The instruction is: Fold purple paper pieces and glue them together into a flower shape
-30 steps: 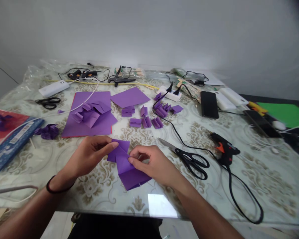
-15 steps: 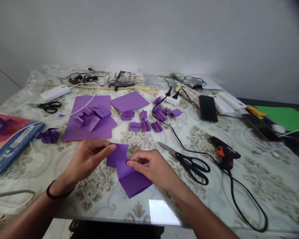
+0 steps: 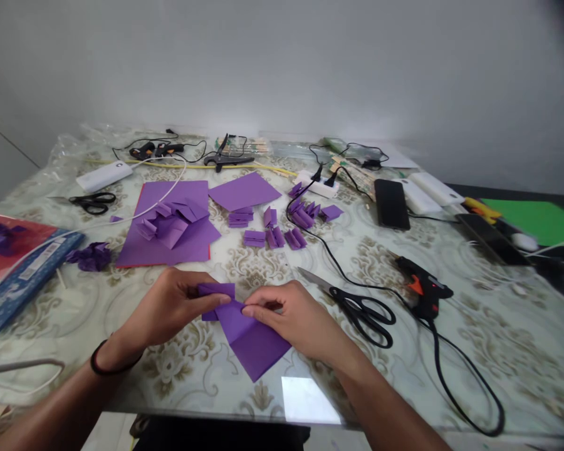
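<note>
A creased purple paper piece (image 3: 258, 346) is held over the near middle of the table. My left hand (image 3: 176, 307) pinches its upper left part, thumb on top and fingers behind. At its upper edge, right of centre, my right hand (image 3: 294, 319) grips the paper between thumb and fingers. The lower part hangs toward me with a fold line across it. Whether it is one sheet or two joined pieces I cannot tell. Beyond my hands lie several small folded purple papers (image 3: 275, 237) and a purple sheet (image 3: 138, 250) with a folded purple shape (image 3: 173, 228) on it.
Black scissors (image 3: 364, 313) lie right of my right hand, then a black glue gun (image 3: 423, 285) with its looping cable. Farther back are a white power strip (image 3: 317, 183) and a phone (image 3: 391, 205). Crumpled purple paper (image 3: 90, 257) and a blue packet (image 3: 26, 275) lie left.
My left hand has moved slightly toward me and right, its thumb pressing the upper left paper over. The lower part of the paper has turned and reaches a little farther down and right.
</note>
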Tool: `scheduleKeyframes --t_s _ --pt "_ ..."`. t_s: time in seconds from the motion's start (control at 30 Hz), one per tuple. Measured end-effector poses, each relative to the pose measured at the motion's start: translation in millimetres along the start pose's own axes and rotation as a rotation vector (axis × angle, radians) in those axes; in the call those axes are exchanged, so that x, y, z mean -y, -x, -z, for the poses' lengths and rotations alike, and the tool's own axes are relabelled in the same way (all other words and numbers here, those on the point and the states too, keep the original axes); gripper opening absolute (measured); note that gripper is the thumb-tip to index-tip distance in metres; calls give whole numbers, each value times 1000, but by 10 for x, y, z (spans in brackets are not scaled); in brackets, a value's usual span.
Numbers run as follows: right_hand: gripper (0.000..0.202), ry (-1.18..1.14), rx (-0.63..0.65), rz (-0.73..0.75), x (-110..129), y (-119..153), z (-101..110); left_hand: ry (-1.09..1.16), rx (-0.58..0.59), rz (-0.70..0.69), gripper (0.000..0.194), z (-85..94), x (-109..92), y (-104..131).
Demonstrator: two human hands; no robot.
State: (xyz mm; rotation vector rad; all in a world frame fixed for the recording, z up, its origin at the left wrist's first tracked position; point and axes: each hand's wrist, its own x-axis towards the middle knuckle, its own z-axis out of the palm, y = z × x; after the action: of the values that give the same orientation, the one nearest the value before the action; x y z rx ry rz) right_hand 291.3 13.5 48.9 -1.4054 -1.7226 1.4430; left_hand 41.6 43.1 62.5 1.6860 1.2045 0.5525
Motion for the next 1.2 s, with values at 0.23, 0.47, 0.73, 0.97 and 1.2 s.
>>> scheduleKeyframes --t_s 0.23,0.47,0.73,0.97,1.2 --pt "12 93 52 50 -38 -24 22 -221 195 -66 28 25 32 -43" --pt "27 -2 -1 190 -46 27 197 -199 141 -31 23 6 -6 -24" --pt "25 -10 45 598 -24 36 257 41 112 -4 25 34 -41 2" --pt "20 71 87 630 -23 17 161 98 239 76 24 12 -52 5" --pt "9 -13 212 534 -5 57 187 85 327 10 21 73 -78 9"
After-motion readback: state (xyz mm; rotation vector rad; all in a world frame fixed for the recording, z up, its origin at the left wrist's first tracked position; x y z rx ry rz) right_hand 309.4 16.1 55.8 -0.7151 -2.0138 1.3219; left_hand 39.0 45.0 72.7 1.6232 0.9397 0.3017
